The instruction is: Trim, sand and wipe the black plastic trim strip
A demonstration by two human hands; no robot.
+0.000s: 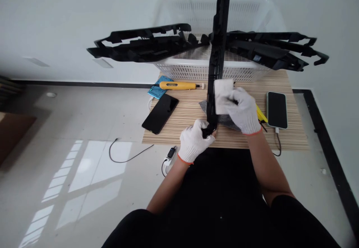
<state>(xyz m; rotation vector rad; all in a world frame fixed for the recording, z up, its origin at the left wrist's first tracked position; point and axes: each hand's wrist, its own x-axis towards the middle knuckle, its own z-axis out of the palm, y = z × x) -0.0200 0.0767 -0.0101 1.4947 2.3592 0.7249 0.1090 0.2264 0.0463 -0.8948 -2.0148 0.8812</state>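
Note:
A long black plastic trim strip (218, 46) stands nearly upright over a small wooden slatted table (190, 113). My left hand (193, 140), in a white knit glove, is closed round the strip's lower end. My right hand (241, 109), also gloved, presses a white cloth pad (223, 95) against the strip's side a little higher up. A grey cloth (224, 119) lies on the table beneath both hands.
A white plastic basket (196, 70) at the table's far side carries several more black trim strips (140, 48) laid across its rim. On the table lie a yellow electric screwdriver (178, 86), a black phone (160, 113), a blue case (157, 89) and a charging phone (276, 109). Cables trail on the floor.

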